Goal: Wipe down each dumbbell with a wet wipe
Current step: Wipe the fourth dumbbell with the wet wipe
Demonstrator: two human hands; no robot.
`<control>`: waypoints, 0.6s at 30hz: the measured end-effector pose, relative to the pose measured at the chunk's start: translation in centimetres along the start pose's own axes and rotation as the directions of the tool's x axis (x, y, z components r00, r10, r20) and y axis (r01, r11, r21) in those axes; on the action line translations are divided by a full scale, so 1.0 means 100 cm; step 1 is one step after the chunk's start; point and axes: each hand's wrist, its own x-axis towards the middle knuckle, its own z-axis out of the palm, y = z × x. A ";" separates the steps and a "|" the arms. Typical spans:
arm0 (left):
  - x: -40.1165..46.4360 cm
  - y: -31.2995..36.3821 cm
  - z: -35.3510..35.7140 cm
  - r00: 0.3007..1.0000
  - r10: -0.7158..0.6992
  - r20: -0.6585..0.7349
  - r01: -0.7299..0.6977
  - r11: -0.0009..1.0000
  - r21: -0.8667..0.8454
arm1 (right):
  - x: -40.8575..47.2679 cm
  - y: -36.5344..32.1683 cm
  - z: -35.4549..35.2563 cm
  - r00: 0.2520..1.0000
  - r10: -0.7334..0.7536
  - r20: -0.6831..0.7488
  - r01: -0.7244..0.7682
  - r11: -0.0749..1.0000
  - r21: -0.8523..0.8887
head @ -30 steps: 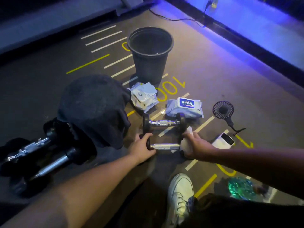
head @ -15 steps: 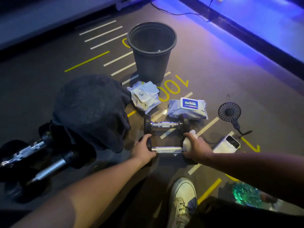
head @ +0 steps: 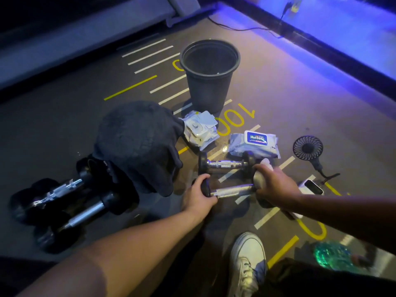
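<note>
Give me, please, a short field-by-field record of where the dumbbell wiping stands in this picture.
left hand: left hand grips the left end of the near dumbbell
right hand: right hand holds a wet wipe around the dumbbell's right end
second small dumbbell: far dumbbell, lying on the floor just behind, untouched
larger dumbbells: big dumbbells at left, partly under a dark cloth
wipe packs: closed pack; opened pack
bin: black bin, upright behind the packs

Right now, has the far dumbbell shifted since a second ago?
No. The far dumbbell lies as before, its right head just in front of the wipe pack and its handle across the same white floor line.
</note>
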 end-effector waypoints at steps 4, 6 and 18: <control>-0.003 0.039 -0.027 0.995 0.092 -0.040 -0.095 0.993 -0.075 | -0.011 -0.013 -0.056 0.994 -0.033 -0.106 0.034 0.999 0.000; -0.004 0.061 -0.047 0.990 0.132 -0.054 -0.135 0.989 -0.067 | -0.018 -0.024 -0.082 0.982 -0.055 -0.181 0.056 0.998 0.002; -0.028 0.134 -0.215 0.858 0.447 -0.251 -0.439 0.894 0.093 | -0.047 -0.133 -0.170 0.845 -0.133 -0.517 0.235 0.962 0.136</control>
